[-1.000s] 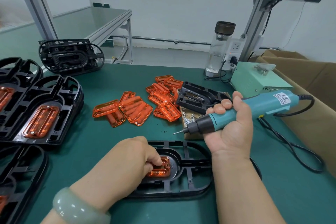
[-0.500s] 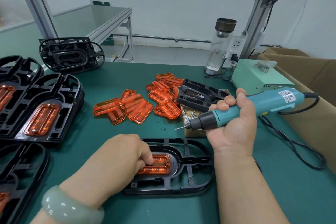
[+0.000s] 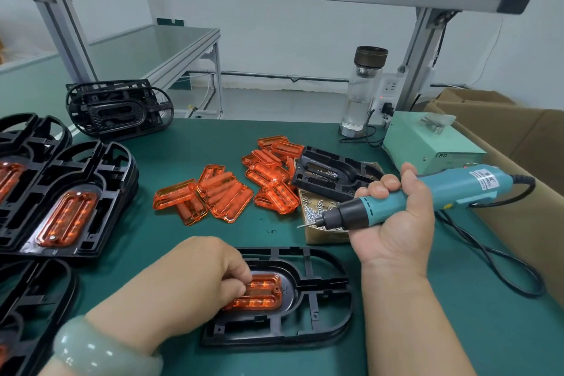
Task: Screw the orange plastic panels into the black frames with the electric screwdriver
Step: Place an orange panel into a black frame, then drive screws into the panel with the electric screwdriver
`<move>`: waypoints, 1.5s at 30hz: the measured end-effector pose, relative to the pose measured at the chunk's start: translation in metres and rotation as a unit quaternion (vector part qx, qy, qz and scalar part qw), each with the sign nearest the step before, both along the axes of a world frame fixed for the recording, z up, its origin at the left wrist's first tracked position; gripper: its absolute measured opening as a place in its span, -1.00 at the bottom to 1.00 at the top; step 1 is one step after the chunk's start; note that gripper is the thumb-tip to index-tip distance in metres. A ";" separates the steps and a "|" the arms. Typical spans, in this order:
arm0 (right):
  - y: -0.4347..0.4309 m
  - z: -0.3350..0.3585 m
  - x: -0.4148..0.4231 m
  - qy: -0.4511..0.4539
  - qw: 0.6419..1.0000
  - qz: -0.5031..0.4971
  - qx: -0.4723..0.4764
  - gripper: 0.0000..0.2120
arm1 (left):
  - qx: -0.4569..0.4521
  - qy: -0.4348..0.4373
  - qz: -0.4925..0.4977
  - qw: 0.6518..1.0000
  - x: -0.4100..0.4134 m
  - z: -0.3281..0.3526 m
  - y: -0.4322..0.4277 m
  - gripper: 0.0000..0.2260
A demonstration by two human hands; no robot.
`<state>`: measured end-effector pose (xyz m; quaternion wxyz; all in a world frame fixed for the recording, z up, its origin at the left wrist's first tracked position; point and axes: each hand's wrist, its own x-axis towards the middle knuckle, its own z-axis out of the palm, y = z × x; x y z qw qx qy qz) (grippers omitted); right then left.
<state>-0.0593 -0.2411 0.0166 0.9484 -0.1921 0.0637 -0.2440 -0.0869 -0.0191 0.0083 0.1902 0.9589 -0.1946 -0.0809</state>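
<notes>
A black frame lies flat on the green table in front of me with an orange panel seated in its oval recess. My left hand rests over the panel's left part, its curled fingers pressing on it. To the right and above the frame, my right hand grips the teal electric screwdriver, held almost level, its bit pointing left over a cardboard box of screws. Loose orange panels lie in a heap in the middle of the table.
Finished frames with orange panels are stacked at the left, with more black frames behind. A black jig, a glass bottle, a pale green power box and cardboard boxes stand at the right. The screwdriver's cable loops over the table.
My left hand slid left along the orange panel, uncovering more of it, and the panel now sits flat in the recess. The screwdriver stayed roughly where it was.
</notes>
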 end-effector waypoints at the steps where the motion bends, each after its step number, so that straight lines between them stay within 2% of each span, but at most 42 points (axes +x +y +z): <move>1: -0.002 0.000 0.000 0.001 1.000 -0.004 0.000 -0.89 | -0.006 -0.008 0.002 1.000 0.002 0.004 -0.001 -0.92; 6: -0.010 0.001 0.001 0.001 1.000 -0.011 0.004 -0.91 | 0.001 -0.043 -0.010 0.999 0.017 0.020 -0.015 -0.87; 11: -0.012 0.002 0.002 -0.007 1.000 -0.019 0.009 -0.91 | -0.078 -0.096 -0.023 0.992 0.043 0.028 -0.044 -0.88; 14: -0.013 0.003 0.002 -0.009 1.000 -0.018 0.014 -0.91 | -0.080 -0.127 -0.067 0.986 0.060 0.028 -0.069 -0.82; 16: -0.014 0.002 0.001 -0.014 1.000 -0.016 0.016 -0.91 | -0.059 -0.128 -0.098 0.985 0.071 0.027 -0.086 -0.80; 20: -0.015 0.001 0.001 -0.025 0.999 -0.013 0.016 -0.90 | 0.040 -0.091 -0.153 0.983 0.088 0.025 -0.111 -0.77; 23: -0.015 0.000 0.002 -0.025 1.000 -0.012 0.010 -0.90 | 0.126 -0.041 -0.180 0.975 0.094 0.027 -0.120 -0.76; 26: -0.013 -0.002 0.003 -0.018 1.000 -0.006 0.009 -0.89 | 0.178 -0.037 -0.189 0.965 0.094 0.030 -0.127 -0.81; 30: -0.010 -0.002 0.004 -0.016 1.000 -0.001 0.009 -0.90 | 0.133 -0.050 -0.162 0.976 0.096 0.029 -0.129 -0.76; 37: -0.007 -0.002 0.004 -0.016 1.000 0.008 0.013 -0.91 | -0.006 -0.050 -0.110 0.993 0.094 0.021 -0.118 -0.88; 42: -0.005 -0.001 0.004 -0.009 1.000 0.006 0.008 -0.89 | 0.110 -0.052 -0.137 0.983 0.090 0.025 -0.127 -0.81; 45: -0.005 -0.002 0.004 -0.006 1.000 0.010 0.007 -0.90 | 0.109 -0.064 -0.141 0.982 0.089 0.028 -0.133 -0.85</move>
